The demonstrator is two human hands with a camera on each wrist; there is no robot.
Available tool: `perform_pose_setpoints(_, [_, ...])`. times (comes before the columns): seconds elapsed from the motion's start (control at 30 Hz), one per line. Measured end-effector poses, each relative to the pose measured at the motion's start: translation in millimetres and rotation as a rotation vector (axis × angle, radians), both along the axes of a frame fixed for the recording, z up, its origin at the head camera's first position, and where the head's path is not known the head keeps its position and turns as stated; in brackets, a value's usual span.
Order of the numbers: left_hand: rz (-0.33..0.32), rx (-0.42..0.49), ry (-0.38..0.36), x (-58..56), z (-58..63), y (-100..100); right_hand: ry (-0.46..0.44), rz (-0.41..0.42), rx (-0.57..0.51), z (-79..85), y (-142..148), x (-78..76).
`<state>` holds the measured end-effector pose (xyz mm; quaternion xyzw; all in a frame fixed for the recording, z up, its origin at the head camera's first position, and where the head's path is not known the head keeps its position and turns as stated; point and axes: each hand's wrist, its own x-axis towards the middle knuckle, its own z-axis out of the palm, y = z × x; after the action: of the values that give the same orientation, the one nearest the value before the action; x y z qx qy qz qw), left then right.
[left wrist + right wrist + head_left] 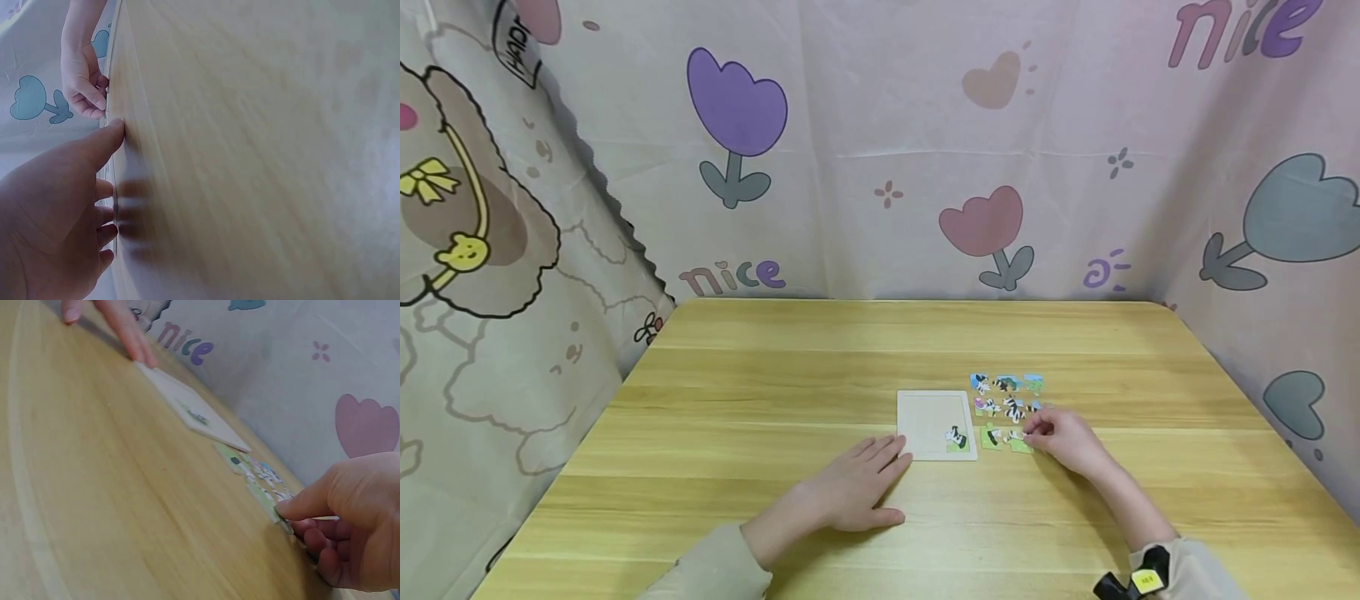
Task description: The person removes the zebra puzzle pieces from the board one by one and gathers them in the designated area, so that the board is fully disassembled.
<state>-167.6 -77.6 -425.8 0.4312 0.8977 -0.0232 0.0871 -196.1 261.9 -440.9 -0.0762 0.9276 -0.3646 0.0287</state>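
A white puzzle tray [921, 421] lies flat on the table, with one puzzle piece [957, 438] showing a black-and-white animal on green in its lower right corner. To its right, several loose puzzle pieces [991, 437] lie in rows. My left hand [857, 487] rests with spread fingers, its fingertips touching the tray's left edge. At the right end of the nearest row, my right hand [1066, 437] pinches a green-edged puzzle piece [286, 525] between thumb and curled fingers. That piece is partly hidden by the fingers.
The wooden table [760, 358] carries the tray and pieces right of its middle. Behind its far edge hangs a printed curtain [865, 100] with flowers, and more curtain runs along both sides. A black strap with a yellow label [1146, 581] sits on the right wrist.
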Motion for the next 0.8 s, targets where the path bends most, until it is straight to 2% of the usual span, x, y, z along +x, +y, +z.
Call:
perform_pose_setpoints(0.17, [-0.003,0.006,0.007,0.4,-0.6,0,0.014,-0.013,0.02,-0.7,-1,-0.4])
perform_pose_setpoints(0.4, [0.004,0.015,-0.001,0.3,-2.0,1,0.01,-0.004,-0.042,1.0,1,-2.6])
perform_pose_setpoints(0.8, [0.013,0.032,-0.013,1.7,-0.1,0,0.023,0.026,-0.075,17.5,-23,-13.8])
